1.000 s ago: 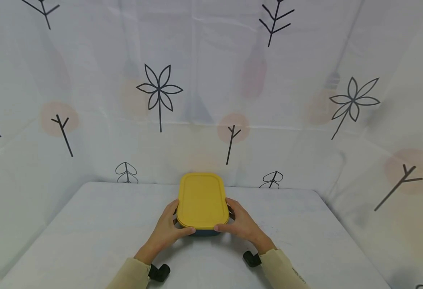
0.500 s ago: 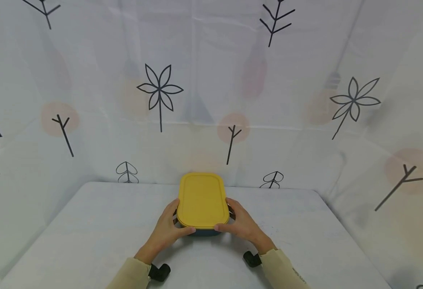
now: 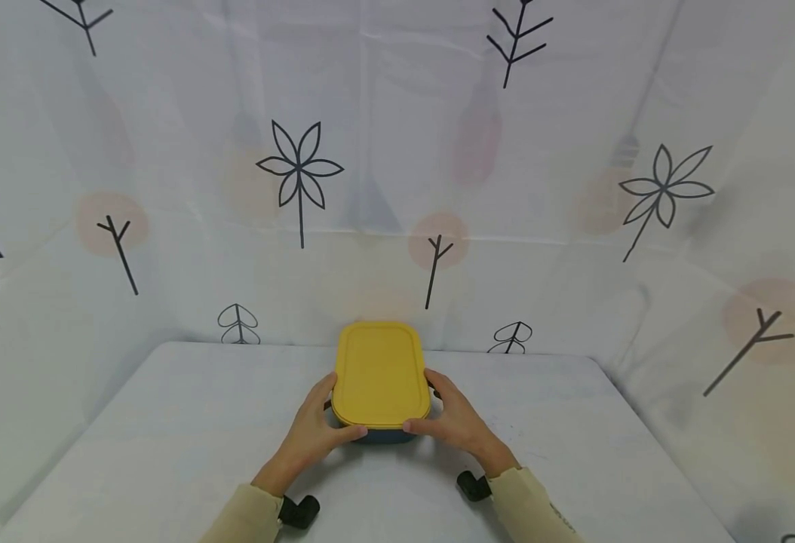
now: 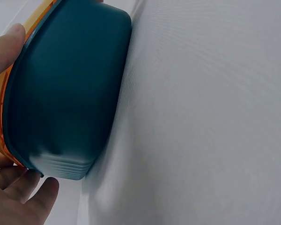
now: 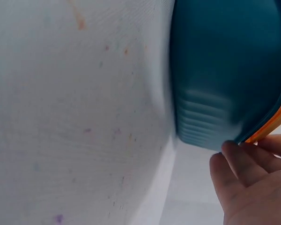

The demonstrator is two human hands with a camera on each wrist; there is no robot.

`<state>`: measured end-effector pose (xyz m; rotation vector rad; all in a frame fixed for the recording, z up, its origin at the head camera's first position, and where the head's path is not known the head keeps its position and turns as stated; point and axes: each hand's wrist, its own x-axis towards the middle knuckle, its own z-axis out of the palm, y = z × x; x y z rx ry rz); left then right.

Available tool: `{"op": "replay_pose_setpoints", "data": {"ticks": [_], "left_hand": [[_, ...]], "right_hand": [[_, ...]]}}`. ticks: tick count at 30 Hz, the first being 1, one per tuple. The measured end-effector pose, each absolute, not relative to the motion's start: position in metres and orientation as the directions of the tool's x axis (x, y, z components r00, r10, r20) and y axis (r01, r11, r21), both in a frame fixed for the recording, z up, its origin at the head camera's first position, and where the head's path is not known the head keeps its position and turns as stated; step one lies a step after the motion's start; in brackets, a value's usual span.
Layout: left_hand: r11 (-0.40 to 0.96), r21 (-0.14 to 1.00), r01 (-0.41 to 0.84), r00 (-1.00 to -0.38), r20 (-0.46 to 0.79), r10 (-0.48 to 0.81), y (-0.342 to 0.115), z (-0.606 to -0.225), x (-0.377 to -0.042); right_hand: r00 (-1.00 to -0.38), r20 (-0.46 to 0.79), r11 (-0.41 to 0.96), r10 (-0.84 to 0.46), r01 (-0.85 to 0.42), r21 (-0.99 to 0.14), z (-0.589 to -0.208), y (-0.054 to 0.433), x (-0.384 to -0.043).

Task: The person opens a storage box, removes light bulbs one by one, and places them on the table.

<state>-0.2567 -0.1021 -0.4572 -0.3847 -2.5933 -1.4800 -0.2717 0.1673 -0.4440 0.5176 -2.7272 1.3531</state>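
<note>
A container (image 4: 65, 84) with a deep teal body sits upright, its base on the table (image 3: 167, 422), near the far edge and about midway between the far-left and far-right corners. Its yellow lid (image 3: 380, 375) covers the top, and an orange band (image 4: 2, 126) shows between lid and body. At this moment the step is a two-handed hold around the rim; it looks best done with equal pressure on both sides, thumbs level, and fingers on the rim rather than the smooth wall, since a stronger push from one side could twist or tip the container. The left hand (image 3: 312, 430) spans the near-left corner of the lid, moderately spread: thumb along the near rim, fingers bent along the left side, gripping the container. The right hand (image 3: 458, 422) mirrors it at the near-right corner, with a similar spread and grip; in its wrist view the lowest finger seems to rest only lightly, if at all. The thumb tips point toward each other, well apart. Both forearms, in beige sleeves (image 3: 533, 505), slant inward, wrists raised slightly above the table.
</note>
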Motion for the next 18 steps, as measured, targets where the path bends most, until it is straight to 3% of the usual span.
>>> {"op": "replay_pose_setpoints", "data": {"ticks": [8, 18], "left_hand": [[0.502, 0.813, 0.296, -0.955, 0.255, 0.151, -0.105, -0.452, -0.255], [0.505, 0.812, 0.292, -0.956, 0.257, 0.14, -0.108, -0.446, -0.256]], "right_hand": [[-0.965, 0.153, 0.59, -0.211, -0.251, -0.768, -0.44, 0.164, -0.268], [-0.962, 0.178, 0.576, -0.205, -0.266, -0.773, -0.439, 0.16, -0.268]]}}
